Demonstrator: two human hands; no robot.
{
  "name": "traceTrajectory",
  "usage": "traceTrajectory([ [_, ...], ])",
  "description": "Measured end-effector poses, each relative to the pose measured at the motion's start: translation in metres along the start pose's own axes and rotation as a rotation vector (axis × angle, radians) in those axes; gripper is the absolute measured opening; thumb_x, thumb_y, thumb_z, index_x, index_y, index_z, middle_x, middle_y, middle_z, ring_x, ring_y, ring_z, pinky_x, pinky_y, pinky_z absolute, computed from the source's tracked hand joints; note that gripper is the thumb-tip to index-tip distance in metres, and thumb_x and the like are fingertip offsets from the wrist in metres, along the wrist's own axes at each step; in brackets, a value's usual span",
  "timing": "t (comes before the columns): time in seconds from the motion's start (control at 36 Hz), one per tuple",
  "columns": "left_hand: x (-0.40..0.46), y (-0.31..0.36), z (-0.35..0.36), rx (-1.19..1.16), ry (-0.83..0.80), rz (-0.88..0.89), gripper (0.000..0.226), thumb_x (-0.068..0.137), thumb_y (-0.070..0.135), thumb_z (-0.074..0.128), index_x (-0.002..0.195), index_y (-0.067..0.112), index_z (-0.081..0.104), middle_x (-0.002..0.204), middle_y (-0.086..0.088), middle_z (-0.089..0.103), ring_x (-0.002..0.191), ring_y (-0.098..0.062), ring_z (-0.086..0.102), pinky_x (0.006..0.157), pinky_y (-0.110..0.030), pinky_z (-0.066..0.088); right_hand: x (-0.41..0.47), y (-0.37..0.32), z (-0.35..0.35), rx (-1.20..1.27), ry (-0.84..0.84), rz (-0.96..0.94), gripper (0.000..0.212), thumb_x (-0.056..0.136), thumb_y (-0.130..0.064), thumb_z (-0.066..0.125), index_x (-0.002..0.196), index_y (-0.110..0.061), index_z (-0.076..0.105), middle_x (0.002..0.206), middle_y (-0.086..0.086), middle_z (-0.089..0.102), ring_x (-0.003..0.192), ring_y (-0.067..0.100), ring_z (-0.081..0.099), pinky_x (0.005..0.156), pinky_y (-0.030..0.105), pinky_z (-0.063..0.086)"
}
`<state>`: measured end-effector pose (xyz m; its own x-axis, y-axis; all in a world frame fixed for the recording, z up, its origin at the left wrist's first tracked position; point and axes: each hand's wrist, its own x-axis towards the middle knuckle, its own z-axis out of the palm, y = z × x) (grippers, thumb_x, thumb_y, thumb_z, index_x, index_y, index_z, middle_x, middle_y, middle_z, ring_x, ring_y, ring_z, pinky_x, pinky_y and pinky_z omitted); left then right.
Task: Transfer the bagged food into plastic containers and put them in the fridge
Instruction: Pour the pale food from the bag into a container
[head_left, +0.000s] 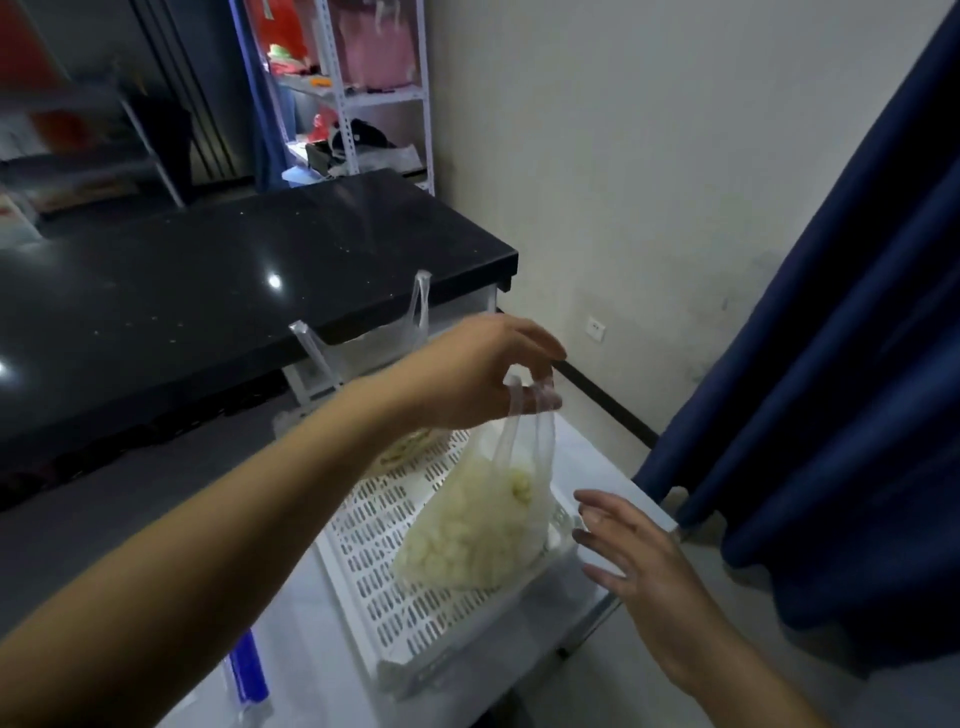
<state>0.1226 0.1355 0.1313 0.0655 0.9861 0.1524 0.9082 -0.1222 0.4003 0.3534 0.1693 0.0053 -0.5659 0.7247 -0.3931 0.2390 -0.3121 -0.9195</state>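
My right hand (631, 558) hangs loose just beside the basket's near corner, fingers spread and holding nothing. My left hand (483, 374) pinches the handles of the clear bag (478, 525) of pale food, whose bottom rests on the white perforated basket (395, 587).

I judge I am lifting this bag out to empty it. To do that well I should slide my free palm under the sagging belly before raising it, since thin handles may stretch or tear, and keep the mouth upward.

Farther along the basket, under my wrist, lies something round and yellowish (402, 452); I cannot tell what it is. Beyond it another clear bag (363, 343) stands with its handles up against the edge of the black counter (208, 280), which overhangs there. A blue curtain (831, 364) hangs on my right. I see no container or fridge.
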Motion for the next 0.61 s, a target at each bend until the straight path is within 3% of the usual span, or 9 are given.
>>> traceTrajectory([
  [0.06, 0.000, 0.003, -0.013, 0.035, -0.224, -0.028, 0.011, 0.091, 0.030, 0.071, 0.102, 0.027, 0.073, 0.137, 0.009, 0.061, 0.117, -0.006, 0.058, 0.092, -0.013, 0.046, 0.001, 0.004, -0.003, 0.001, -0.018, 0.021, 0.025, 0.086, -0.046, 0.066, 0.111, -0.040, 0.070, 0.124, -0.011, 0.065, 0.117, 0.015, 0.061, 0.095, 0.038, 0.053],
  [0.14, 0.001, 0.009, -0.038, 0.161, -0.501, -0.178, 0.032, 0.092, 0.034, 0.071, 0.124, 0.029, 0.068, 0.124, 0.014, 0.066, 0.106, -0.004, 0.064, 0.084, -0.016, 0.046, 0.002, 0.006, -0.010, 0.021, -0.058, 0.038, 0.018, 0.093, -0.036, 0.063, 0.108, -0.036, 0.072, 0.120, -0.008, 0.068, 0.114, 0.015, 0.064, 0.087, 0.032, 0.055],
  [0.19, 0.003, 0.016, -0.053, 0.192, -0.611, -0.257, 0.034, 0.093, 0.036, 0.069, 0.126, 0.035, 0.067, 0.107, 0.025, 0.065, 0.089, 0.006, 0.061, 0.075, -0.015, 0.043, 0.001, 0.007, -0.014, 0.031, -0.084, 0.056, 0.017, 0.094, -0.032, 0.064, 0.107, -0.033, 0.073, 0.119, -0.005, 0.069, 0.113, 0.016, 0.064, 0.088, 0.033, 0.054],
  [0.25, 0.008, 0.022, -0.063, 0.154, -0.687, -0.309, 0.019, 0.094, 0.034, 0.068, 0.107, 0.048, 0.069, 0.105, 0.028, 0.065, 0.089, 0.008, 0.061, 0.072, -0.015, 0.042, 0.000, 0.009, -0.019, 0.050, -0.098, 0.061, 0.017, 0.092, -0.028, 0.066, 0.106, -0.031, 0.074, 0.119, -0.002, 0.070, 0.113, 0.019, 0.065, 0.093, 0.039, 0.054],
  [0.33, 0.009, 0.033, -0.071, 0.014, -0.788, -0.355, 0.036, 0.096, 0.025, 0.064, 0.080, 0.057, 0.067, 0.125, 0.014, 0.068, 0.103, 0.002, 0.064, 0.077, -0.015, 0.044, -0.006, 0.007, -0.025, 0.098, -0.124, 0.062, 0.025, 0.083, -0.031, 0.068, 0.107, -0.027, 0.074, 0.122, 0.001, 0.069, 0.114, 0.024, 0.065, 0.100, 0.050, 0.051],
  [0.42, 0.007, 0.040, -0.070, -0.232, -0.715, -0.414, 0.017, 0.095, 0.018, 0.061, 0.102, 0.023, 0.075, 0.119, -0.011, 0.070, 0.102, -0.022, 0.068, 0.079, -0.017, 0.051, -0.011, 0.004, -0.033, 0.165, -0.131, 0.080, 0.033, 0.075, -0.036, 0.067, 0.105, -0.025, 0.075, 0.120, 0.002, 0.071, 0.114, 0.025, 0.065, 0.100, 0.051, 0.051],
  [0.47, 0.002, 0.046, -0.073, -0.334, -0.563, -0.483, 0.037, 0.088, 0.025, 0.057, 0.109, -0.003, 0.071, 0.109, -0.022, 0.069, 0.091, -0.033, 0.065, 0.074, -0.018, 0.053, -0.013, 0.004, -0.039, 0.208, -0.151, 0.102, 0.036, 0.075, -0.038, 0.066, 0.107, -0.025, 0.075, 0.120, 0.001, 0.071, 0.117, 0.025, 0.063, 0.101, 0.053, 0.050],
  [0.53, 0.002, 0.048, -0.075, -0.426, -0.420, -0.571, 0.042, 0.086, 0.030, 0.056, 0.105, -0.004, 0.072, 0.105, -0.023, 0.070, 0.085, -0.029, 0.066, 0.070, -0.020, 0.055, -0.014, 0.003, -0.045, 0.252, -0.192, 0.135, 0.040, 0.076, -0.039, 0.065, 0.113, -0.026, 0.072, 0.126, -0.001, 0.068, 0.122, 0.025, 0.060, 0.102, 0.055, 0.048],
  [0.61, 0.009, 0.059, -0.076, -0.391, -0.336, -0.694, 0.014, 0.094, 0.016, 0.063, 0.088, 0.005, 0.070, 0.090, -0.012, 0.069, 0.074, -0.016, 0.065, 0.059, -0.015, 0.054, -0.010, 0.000, -0.053, 0.343, -0.277, 0.191, 0.041, 0.077, -0.038, 0.066, 0.118, -0.032, 0.069, 0.121, -0.007, 0.071, 0.121, 0.022, 0.061, 0.098, 0.054, 0.051],
])
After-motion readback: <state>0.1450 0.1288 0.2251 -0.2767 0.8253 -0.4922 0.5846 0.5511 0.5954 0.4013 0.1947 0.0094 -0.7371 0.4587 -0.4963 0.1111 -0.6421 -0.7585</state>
